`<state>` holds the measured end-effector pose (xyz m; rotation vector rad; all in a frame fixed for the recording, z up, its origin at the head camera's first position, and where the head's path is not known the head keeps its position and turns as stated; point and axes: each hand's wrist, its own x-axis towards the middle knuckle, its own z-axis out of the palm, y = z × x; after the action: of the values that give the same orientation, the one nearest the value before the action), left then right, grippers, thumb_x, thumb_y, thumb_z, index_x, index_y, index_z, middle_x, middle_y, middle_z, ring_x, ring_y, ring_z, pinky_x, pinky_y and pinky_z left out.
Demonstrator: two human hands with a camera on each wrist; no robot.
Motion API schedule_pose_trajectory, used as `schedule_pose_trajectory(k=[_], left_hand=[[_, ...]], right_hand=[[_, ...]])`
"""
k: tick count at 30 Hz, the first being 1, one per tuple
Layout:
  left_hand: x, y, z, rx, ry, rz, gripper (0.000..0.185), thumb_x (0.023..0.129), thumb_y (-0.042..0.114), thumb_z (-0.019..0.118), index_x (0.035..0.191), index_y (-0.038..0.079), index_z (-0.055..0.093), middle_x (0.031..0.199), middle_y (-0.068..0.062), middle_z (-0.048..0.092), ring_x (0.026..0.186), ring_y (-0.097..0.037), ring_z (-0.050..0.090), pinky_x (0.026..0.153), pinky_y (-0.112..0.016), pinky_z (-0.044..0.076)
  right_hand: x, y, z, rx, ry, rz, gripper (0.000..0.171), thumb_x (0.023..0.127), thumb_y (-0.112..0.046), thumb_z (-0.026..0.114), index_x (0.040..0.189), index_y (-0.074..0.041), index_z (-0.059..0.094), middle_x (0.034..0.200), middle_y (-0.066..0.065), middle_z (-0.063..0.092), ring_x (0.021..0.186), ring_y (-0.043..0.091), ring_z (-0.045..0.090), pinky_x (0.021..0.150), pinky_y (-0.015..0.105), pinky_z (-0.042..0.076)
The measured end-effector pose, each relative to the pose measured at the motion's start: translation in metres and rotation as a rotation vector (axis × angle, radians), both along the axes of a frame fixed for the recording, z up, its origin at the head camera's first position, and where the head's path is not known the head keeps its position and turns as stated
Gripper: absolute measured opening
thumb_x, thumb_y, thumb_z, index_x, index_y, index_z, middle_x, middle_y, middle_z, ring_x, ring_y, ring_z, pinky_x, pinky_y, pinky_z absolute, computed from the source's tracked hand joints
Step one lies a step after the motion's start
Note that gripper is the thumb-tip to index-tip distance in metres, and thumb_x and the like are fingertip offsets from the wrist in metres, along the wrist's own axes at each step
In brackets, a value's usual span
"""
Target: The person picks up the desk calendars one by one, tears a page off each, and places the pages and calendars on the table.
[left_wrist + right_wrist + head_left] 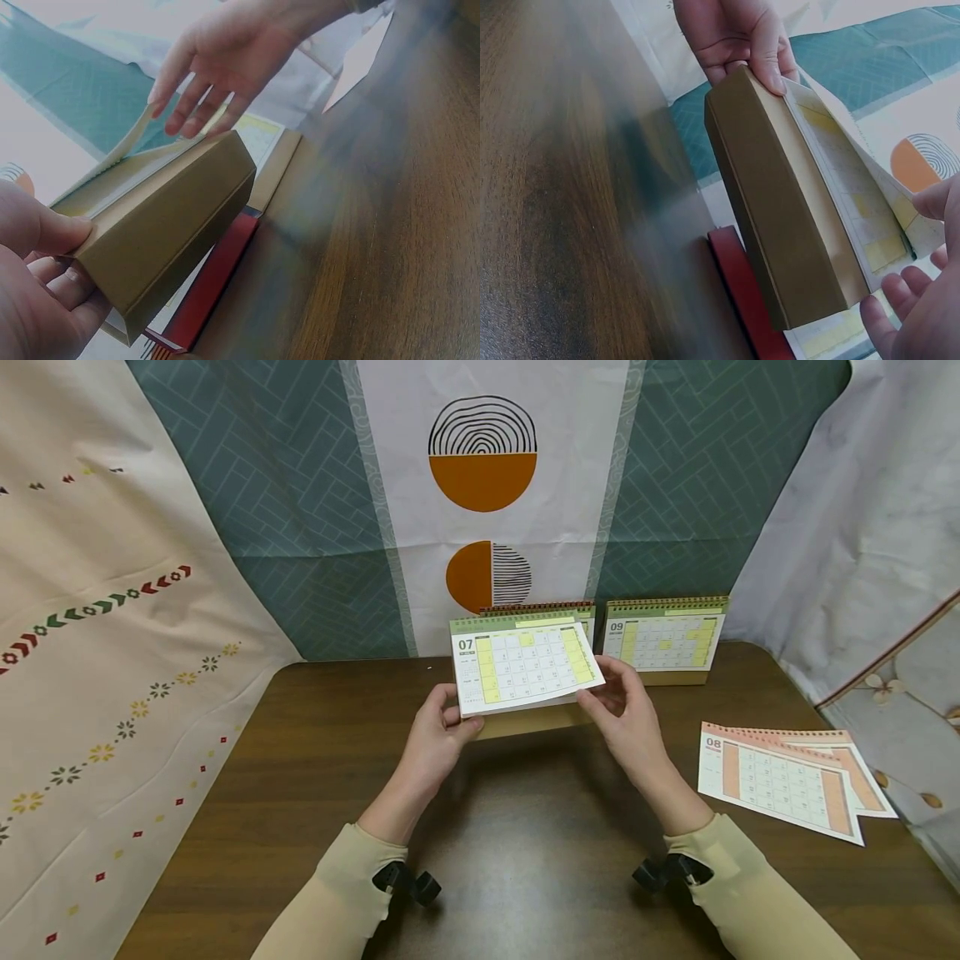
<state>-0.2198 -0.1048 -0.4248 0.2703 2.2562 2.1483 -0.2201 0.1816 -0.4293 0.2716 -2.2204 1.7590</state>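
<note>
above the table's (300,793) back edge, my left hand (435,743) grips the green desk calendar's (525,672) left end, my right hand (626,714) pinches its lifted page, loose pink sheets (780,777) by the right edge

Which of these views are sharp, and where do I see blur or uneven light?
Head view: sharp, evenly lit, edges bowed by the wide lens; the month 07 is readable on the calendar. Left wrist view: the table is smeared and the backdrop washed out, while the left hand looks soft. Right wrist view: the table is blurred, the calendar's brown base fairly crisp.
</note>
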Motion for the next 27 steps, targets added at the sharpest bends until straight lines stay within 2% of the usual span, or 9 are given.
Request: schedule_pose_trajectory(k=[9, 18, 22, 27], left_hand=[[-0.001, 0.001, 0.0, -0.003, -0.002, 0.005, 0.045, 0.1, -0.014, 0.068, 0.14, -0.001, 0.053, 0.119, -0.024, 0.079, 0.093, -0.019, 0.071, 0.081, -0.027, 0.057], [0.001, 0.001, 0.0, -0.003, -0.012, 0.007, 0.042, 0.101, -0.011, 0.069, 0.139, -0.002, 0.053, 0.118, -0.025, 0.078, 0.092, -0.02, 0.073, 0.081, -0.026, 0.056], [0.001, 0.001, 0.0, 0.002, -0.015, 0.002, 0.041, 0.102, -0.011, 0.069, 0.138, -0.002, 0.053, 0.117, -0.026, 0.078, 0.092, -0.02, 0.072, 0.081, -0.027, 0.056], [0.0, 0.001, -0.001, 0.008, -0.015, -0.002, 0.041, 0.102, -0.011, 0.069, 0.138, -0.002, 0.053, 0.117, -0.026, 0.078, 0.091, -0.02, 0.072, 0.081, -0.027, 0.056]], right_hand=[[0.001, -0.001, 0.0, 0.045, 0.011, -0.009, 0.06, 0.107, -0.016, 0.075, 0.159, -0.005, 0.047, 0.147, 0.016, 0.056, 0.123, 0.029, 0.059, 0.105, 0.035, 0.047], [-0.001, -0.002, -0.007, 0.203, 0.114, -0.076, 0.059, 0.106, -0.015, 0.077, 0.157, -0.003, 0.05, 0.142, 0.017, 0.055, 0.121, 0.031, 0.061, 0.103, 0.044, 0.052], [-0.001, -0.002, -0.009, 0.234, 0.134, -0.1, 0.059, 0.105, -0.015, 0.077, 0.157, -0.003, 0.051, 0.139, 0.018, 0.055, 0.119, 0.032, 0.063, 0.102, 0.049, 0.053], [-0.002, -0.002, -0.01, 0.203, 0.123, -0.096, 0.06, 0.105, -0.016, 0.078, 0.158, -0.004, 0.051, 0.142, 0.017, 0.055, 0.121, 0.031, 0.062, 0.102, 0.037, 0.051]])
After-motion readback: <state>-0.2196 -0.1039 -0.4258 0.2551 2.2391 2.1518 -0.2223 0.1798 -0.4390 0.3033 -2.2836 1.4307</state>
